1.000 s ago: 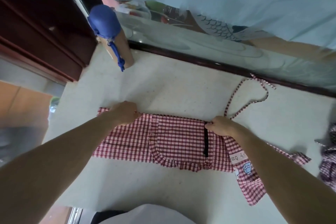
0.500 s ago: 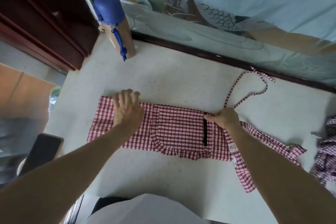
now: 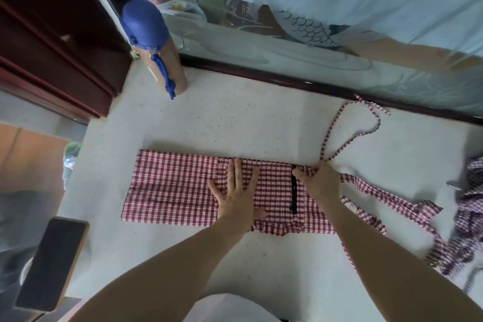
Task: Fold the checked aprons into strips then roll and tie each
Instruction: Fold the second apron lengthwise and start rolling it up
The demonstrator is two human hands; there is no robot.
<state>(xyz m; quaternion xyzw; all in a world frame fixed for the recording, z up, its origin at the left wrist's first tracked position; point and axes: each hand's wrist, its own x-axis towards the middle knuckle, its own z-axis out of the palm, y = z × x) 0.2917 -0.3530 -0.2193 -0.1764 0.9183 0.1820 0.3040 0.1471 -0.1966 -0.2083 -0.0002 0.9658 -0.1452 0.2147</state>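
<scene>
Pale speckled counter (image 3: 235,123), red checked apron (image 3: 170,188) folded flat, left hand (image 3: 236,191) pressing open-palmed, right hand (image 3: 320,181) pinching its edge

the folded apron (image 3: 177,188) lies across the middle of the table (image 3: 235,123). the left hand (image 3: 236,192) rests flat on its middle, the right hand (image 3: 320,183) on its right end. a neck strap (image 3: 350,129) loops away behind the right hand. a bottle (image 3: 154,47) stands at the far left corner. a phone (image 3: 49,261) lies off the near left edge. another apron (image 3: 467,217) is heaped at the right edge.
</scene>
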